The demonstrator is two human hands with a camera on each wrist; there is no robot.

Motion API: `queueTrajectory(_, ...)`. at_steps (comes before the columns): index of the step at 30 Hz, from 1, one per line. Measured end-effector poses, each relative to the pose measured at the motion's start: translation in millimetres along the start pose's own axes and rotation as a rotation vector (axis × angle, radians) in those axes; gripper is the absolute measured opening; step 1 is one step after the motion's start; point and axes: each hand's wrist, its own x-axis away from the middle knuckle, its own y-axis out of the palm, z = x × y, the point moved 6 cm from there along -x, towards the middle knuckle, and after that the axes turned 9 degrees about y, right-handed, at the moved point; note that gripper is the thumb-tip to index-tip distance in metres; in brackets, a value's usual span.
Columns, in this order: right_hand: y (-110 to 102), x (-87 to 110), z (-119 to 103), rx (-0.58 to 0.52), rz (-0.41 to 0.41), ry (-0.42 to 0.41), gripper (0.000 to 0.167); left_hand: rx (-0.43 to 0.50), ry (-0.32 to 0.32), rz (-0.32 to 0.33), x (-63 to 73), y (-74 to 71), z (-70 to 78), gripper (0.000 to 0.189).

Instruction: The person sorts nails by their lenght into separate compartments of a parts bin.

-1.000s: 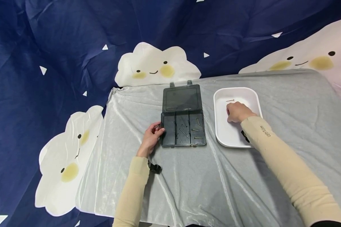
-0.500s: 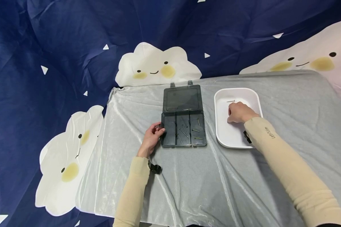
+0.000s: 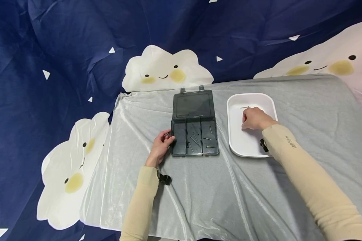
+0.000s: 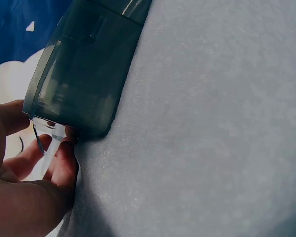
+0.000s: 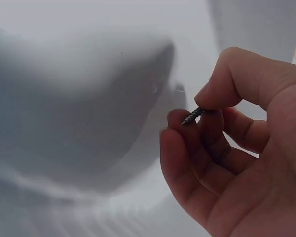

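Observation:
A dark translucent compartment box (image 3: 179,137) lies on the cloth with its lid (image 3: 193,104) folded back. My left hand (image 3: 160,147) grips its left side, thumb at the rim and fingers below it in the left wrist view. Several screws (image 3: 195,138) lie in the middle compartment, and three in the right one. Over the white tub (image 3: 236,145) my right hand (image 3: 256,118) pinches a small dark screw (image 5: 191,116) between thumb and fingertips; its threaded end shows and the rest is hidden. Another screw (image 3: 244,107) lies on the tub floor just beyond that hand.
Grey plush cloth (image 3: 199,190) with folds covers the table. Behind and to the left hangs a dark blue curtain (image 3: 78,40) printed with smiling clouds. The tub stands to the right of the box, with a strip of cloth between them.
My right wrist and forearm have shifted slightly to the right, the hand staying over the tub. The left hand and the box have not moved.

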Motion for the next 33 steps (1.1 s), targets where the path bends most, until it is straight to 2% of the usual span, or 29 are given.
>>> queueTrajectory(18,-14,7.6,-4,-0.070,0.043,-0.023,0.012,-0.007,0.009,0.021,-0.9,-0.2,-2.9,0.044)
queueTrajectory(26,-25,15.8,-9,-0.120,0.124,-0.072,0.015,0.000,0.006,0.016,-0.8,0.1,-3.9,0.045)
queueTrajectory(33,-32,22.6,-17,-0.143,0.150,-0.095,0.017,-0.010,0.003,0.025,0.2,0.2,-3.0,0.043)
